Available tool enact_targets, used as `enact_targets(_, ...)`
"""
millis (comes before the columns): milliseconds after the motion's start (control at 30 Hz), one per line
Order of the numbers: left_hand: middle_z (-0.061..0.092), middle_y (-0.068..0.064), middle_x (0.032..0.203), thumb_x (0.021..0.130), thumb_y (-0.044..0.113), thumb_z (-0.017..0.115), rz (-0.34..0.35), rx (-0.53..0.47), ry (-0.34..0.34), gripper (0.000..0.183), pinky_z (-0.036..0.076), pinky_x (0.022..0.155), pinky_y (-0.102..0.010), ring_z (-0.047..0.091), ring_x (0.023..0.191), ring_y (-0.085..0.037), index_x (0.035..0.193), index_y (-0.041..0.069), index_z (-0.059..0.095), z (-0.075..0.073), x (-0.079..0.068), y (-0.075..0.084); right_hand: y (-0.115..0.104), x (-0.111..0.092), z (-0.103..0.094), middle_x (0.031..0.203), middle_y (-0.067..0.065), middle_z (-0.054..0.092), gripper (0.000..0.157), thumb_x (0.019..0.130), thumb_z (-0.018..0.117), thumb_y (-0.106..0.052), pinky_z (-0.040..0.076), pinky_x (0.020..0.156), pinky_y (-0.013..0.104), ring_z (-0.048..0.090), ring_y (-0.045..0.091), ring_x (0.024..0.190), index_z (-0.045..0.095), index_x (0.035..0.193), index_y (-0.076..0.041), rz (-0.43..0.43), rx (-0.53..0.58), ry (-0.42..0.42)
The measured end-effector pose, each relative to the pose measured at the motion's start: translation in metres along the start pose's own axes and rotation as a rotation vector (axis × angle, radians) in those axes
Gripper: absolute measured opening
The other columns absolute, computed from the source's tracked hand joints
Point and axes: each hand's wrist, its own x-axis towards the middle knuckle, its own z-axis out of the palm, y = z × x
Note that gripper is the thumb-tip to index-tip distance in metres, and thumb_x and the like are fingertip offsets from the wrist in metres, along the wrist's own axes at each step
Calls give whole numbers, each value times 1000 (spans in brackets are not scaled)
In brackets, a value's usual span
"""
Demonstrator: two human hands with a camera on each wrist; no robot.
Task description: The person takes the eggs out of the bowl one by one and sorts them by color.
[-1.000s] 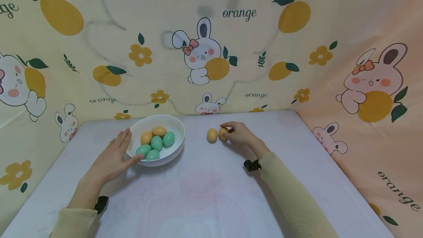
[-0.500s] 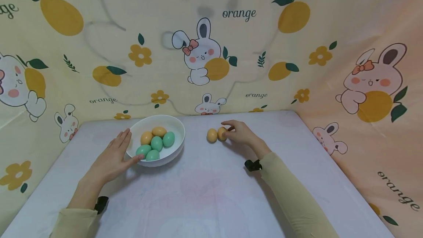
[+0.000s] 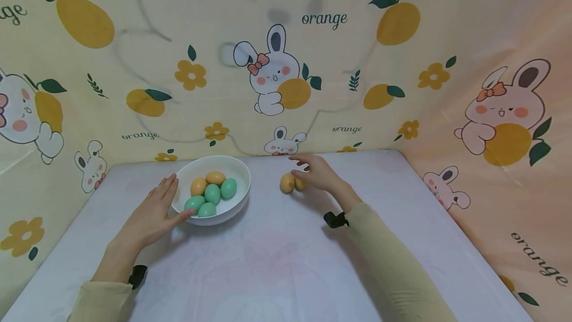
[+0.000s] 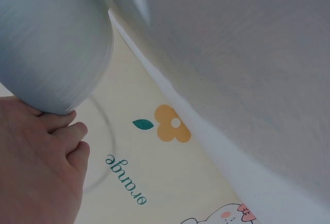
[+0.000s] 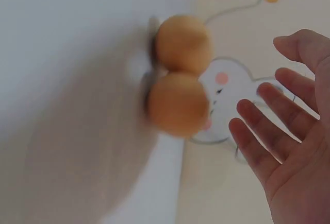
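Observation:
In the head view my left hand (image 3: 152,212) rests against a white bowl (image 3: 245,197), its fingers along the left side and its thumb at the front rim. Several green eggs (image 3: 212,194) and two yellow-orange eggs (image 3: 198,186) lie in that bowl. My right hand (image 3: 319,173) hovers over two more yellow-orange eggs on the table, a left one (image 3: 287,183) and a right one (image 3: 299,184) partly hidden by the hand. The right wrist view shows these eggs touching, with the right hand (image 5: 296,136) apart from them, fingers spread and holding nothing.
The white-covered table (image 3: 268,272) ends at a patterned cloth backdrop (image 3: 201,24) with rabbits and oranges. Cloth walls also stand on the left and right. A dark strap (image 3: 137,276) is on the left wrist, and another band (image 3: 336,220) on the right.
My right hand has let go of the right-hand loose egg, which now sits against the other one, and has shifted up and left. The left hand and bowl have not moved.

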Motion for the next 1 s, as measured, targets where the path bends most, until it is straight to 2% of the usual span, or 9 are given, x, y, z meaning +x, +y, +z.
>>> enact_targets(133, 6, -27, 171, 97, 72, 52, -4, 4, -1, 111, 14, 126, -66, 9, 157, -49, 161, -10, 12, 0, 0, 0, -15, 9, 4, 150, 12, 58, 44, 99, 71, -16, 57, 101, 45, 63, 33, 124, 64, 142, -10, -84, 19, 19)
enact_targets(233, 7, -27, 171, 97, 72, 52, -5, 1, -1, 111, 14, 126, -66, 9, 157, -49, 161, -10, 12, 0, -1, 0, -27, 17, 9, 146, 11, 60, 42, 99, 71, -13, 58, 99, 42, 64, 36, 122, 65, 140, -8, -146, 41, 30)
enact_targets(367, 7, -27, 171, 97, 72, 52, -5, -3, 0, 111, 14, 126, -66, 9, 157, -49, 161, -10, 12, -1, 0, 1, -46, 26, 16, 144, 11, 62, 41, 100, 70, -12, 57, 100, 39, 65, 32, 122, 64, 140, -4, -193, 41, 21)
enact_targets(600, 7, -26, 172, 98, 70, 53, -2, 4, 3, 110, 14, 126, -65, 9, 157, -48, 162, -9, 12, 0, 0, 1, -79, 41, 28, 144, 5, 62, 41, 101, 69, -15, 56, 101, 28, 64, 21, 122, 63, 142, -9, -207, -10, -37)
enact_targets(833, 9, -27, 171, 98, 69, 54, 9, 4, 16, 108, 16, 126, -65, 10, 157, -48, 161, -10, 14, -1, 0, 1, -101, 61, 47, 143, 7, 62, 41, 100, 70, -12, 58, 98, 27, 65, 21, 119, 64, 140, -6, -261, 5, -115)
enact_targets(1000, 8, -26, 172, 98, 70, 53, 3, 1, 11, 109, 16, 126, -65, 9, 157, -47, 162, -8, 13, -1, 1, 0, -113, 75, 60, 141, 7, 63, 39, 101, 69, -13, 57, 92, 19, 66, 19, 117, 65, 139, -6, -276, -55, -176)
